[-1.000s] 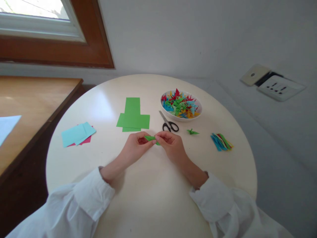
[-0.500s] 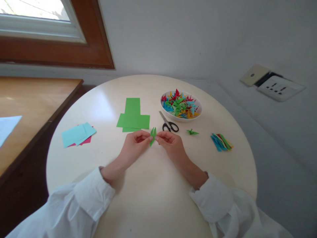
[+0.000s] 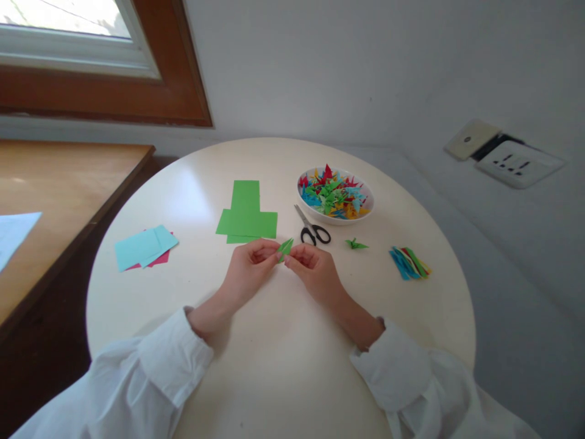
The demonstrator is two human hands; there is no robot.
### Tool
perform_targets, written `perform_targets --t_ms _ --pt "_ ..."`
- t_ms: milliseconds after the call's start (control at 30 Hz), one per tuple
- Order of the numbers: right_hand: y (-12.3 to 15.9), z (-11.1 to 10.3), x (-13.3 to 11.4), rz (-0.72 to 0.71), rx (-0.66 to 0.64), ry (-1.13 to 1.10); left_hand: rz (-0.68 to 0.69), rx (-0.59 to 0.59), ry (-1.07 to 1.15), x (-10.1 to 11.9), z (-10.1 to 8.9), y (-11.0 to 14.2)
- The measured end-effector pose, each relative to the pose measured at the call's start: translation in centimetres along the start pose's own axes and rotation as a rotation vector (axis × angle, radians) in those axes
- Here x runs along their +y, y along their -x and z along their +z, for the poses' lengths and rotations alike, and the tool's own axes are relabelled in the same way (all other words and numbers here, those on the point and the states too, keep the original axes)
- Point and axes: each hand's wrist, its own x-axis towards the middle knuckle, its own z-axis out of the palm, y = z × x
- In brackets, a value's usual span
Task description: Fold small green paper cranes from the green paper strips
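Observation:
A small piece of folded green origami paper (image 3: 285, 247) is pinched between my hands above the table's middle. My left hand (image 3: 252, 262) has it by the left edge, thumb and fingertips closed. On the other side, my right hand (image 3: 315, 266) pinches its lower right part with thumb and forefinger. The paper is narrow and pointed, slanting up to the right, and my fingertips hide part of it. Just beyond lie green paper sheets (image 3: 247, 210) and black-handled scissors (image 3: 313, 230). A finished green paper crane (image 3: 355, 244) rests right of my right hand.
A white bowl (image 3: 337, 221) full of coloured paper cranes stands at the back right of the round table (image 3: 283, 366). Paper strips (image 3: 409, 263) lie at the right, light blue (image 3: 137, 249) and pink sheets at the left. A wooden desk (image 3: 59, 183) adjoins at left.
The folded green paper has turned from nearly upright, with two points apart, to slanting right with its points closer together. My right fingers have shifted slightly on it.

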Motion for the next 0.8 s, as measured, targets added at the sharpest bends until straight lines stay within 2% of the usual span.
perform_targets --t_ms 233,533,800 --pt "-0.13 -0.18 0.22 -0.150 -0.030 -0.106 -0.107 -0.007 0.162 0.53 -0.19 -0.20" --pt "0.24 -0.69 -0.19 -0.280 -0.076 0.164 -0.207 -0.074 0.307 0.67 -0.28 -0.18" --pt "0.19 -0.74 0.06 -0.280 -0.056 0.180 -0.241 -0.227 0.311 0.52 -0.64 -0.27"
